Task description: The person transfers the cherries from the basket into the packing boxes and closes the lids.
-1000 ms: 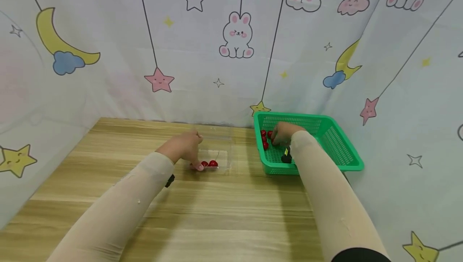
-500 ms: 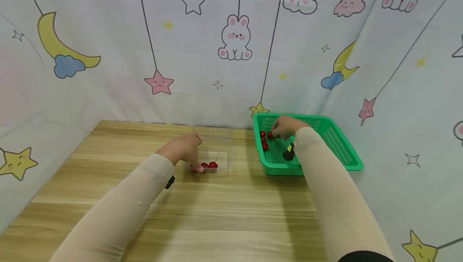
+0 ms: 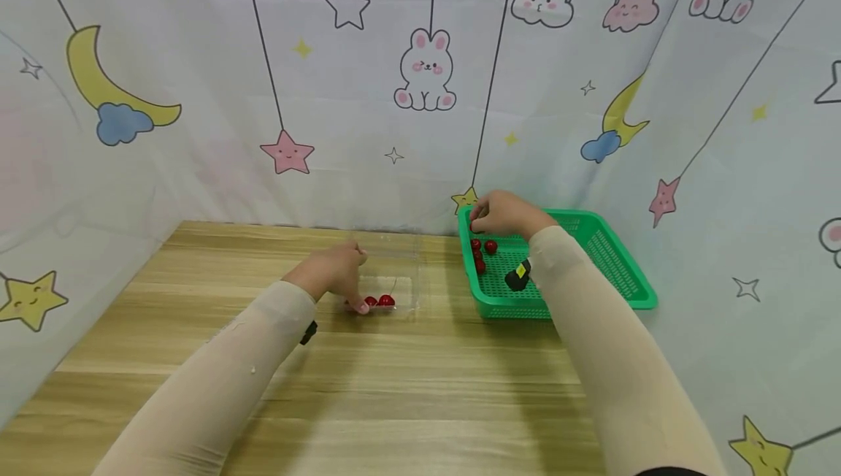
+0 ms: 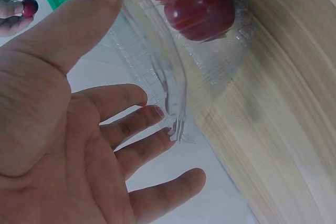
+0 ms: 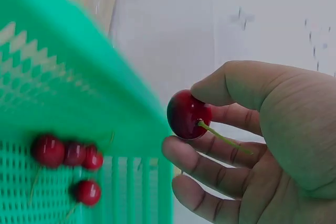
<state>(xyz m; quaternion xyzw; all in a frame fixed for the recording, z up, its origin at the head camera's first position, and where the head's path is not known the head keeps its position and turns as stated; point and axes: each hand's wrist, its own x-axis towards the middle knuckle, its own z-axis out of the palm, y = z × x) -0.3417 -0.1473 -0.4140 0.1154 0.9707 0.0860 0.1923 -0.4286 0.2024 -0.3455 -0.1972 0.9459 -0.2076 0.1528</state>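
Note:
My right hand [image 3: 506, 215] pinches a dark red cherry [image 5: 184, 115] with a green stem between thumb and fingers, at the far left rim of the green basket [image 3: 614, 264]. Several more cherries [image 3: 490, 247] lie on the basket's floor along its left side. My left hand [image 3: 331, 271] holds the left side of a clear plastic box [image 3: 405, 290], thumb at the near wall and fingers behind. Inside the box, cherries [image 4: 202, 10] lie by the near wall, one with its stem up; the thumb partly covers this group.
The box's clear lid [image 3: 390, 244] stands raised at the back. A wooden table [image 3: 394, 396] carries the box, with the basket on the right. Behind hangs a white patterned cloth [image 3: 368, 96]. A black wrist device [image 3: 517, 276] sits below my right wrist, over the basket.
My right hand has risen from the basket's floor and shifted left to its rim, carrying a cherry. One loose cherry it had covered now shows. My left hand stays on the box.

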